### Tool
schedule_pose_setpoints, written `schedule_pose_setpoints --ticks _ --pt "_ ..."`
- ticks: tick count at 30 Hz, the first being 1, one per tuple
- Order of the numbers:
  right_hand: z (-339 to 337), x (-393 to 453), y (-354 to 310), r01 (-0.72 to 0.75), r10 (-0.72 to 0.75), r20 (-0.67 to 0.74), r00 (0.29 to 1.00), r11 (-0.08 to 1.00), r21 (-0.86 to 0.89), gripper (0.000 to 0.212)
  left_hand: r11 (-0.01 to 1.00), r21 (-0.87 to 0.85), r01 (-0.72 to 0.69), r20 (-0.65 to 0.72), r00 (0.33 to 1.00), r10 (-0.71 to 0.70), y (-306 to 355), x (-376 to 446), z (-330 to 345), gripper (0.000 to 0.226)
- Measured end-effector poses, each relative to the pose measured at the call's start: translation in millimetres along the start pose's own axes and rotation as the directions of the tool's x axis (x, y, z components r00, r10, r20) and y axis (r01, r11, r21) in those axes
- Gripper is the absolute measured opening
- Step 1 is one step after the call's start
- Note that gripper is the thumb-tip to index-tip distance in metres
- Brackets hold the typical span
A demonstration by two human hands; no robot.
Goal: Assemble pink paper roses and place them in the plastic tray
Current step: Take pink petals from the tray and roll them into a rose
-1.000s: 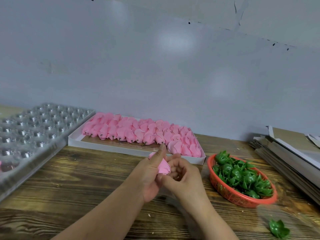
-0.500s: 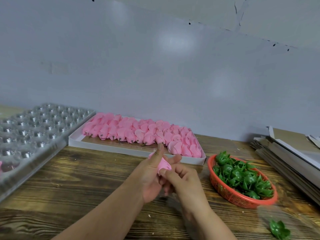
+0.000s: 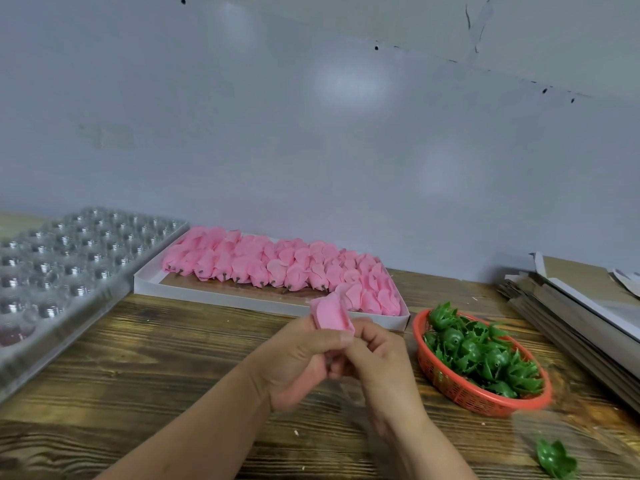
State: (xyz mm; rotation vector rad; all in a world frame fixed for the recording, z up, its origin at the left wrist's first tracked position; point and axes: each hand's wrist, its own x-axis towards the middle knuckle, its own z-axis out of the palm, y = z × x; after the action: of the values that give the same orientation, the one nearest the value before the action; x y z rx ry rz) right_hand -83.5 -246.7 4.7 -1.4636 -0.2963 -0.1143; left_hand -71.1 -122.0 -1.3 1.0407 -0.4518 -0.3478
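— what's around you?
— wooden table (image 3: 138, 368), plastic tray (image 3: 62, 271) far left, white box (image 3: 221, 296) of pink petals ahead, red basket (image 3: 467, 393) of green calyxes right.
— your hands?
— my left hand (image 3: 294, 365) and right hand (image 3: 377, 362) meet, fingers curled, both pinching one pink rose (image 3: 330, 315) above the table. no writing i can read.

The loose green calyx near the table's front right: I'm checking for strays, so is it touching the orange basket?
Apart. The head view shows the loose green calyx lying alone on the wooden table, with bare wood between it and the orange basket.
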Motion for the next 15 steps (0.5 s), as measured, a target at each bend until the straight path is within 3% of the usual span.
schedule_pose_setpoints --ticks 3,6,8,11,15 --pt "0.7 -0.1 0.9 0.021 -0.021 0.014 1.000 0.999 -0.025 0.014 1.000 0.004 -0.005 -0.118 0.993 0.005 -2.1 2.3 5.0 0.013" --pt "3.3 0.3 2.3 0.040 -0.040 0.015 0.999 0.999 -0.031 0.016 1.000 0.000 0.002 -0.226 0.974 -0.002 -5.3 5.3 8.5 0.017" --pt "5.6 0.4 1.6 -0.001 0.000 0.043 0.999 1.000 0.013 0.014 1.000 0.014 0.019 -0.203 0.979 -0.016 -2.9 3.4 8.5 0.010" --pt "6.9 1.1 1.4 -0.177 0.156 0.136 0.978 0.972 0.154 0.013 0.996 0.020 0.084 -0.132 0.988 -0.081 1.7 -2.6 3.3 0.036" --pt "4.9 1.4 3.7 -0.272 0.226 0.185 0.956 0.922 0.278 0.009 0.997 0.004 0.078 -0.084 0.993 -0.078 3.5 -3.7 5.3 0.037"
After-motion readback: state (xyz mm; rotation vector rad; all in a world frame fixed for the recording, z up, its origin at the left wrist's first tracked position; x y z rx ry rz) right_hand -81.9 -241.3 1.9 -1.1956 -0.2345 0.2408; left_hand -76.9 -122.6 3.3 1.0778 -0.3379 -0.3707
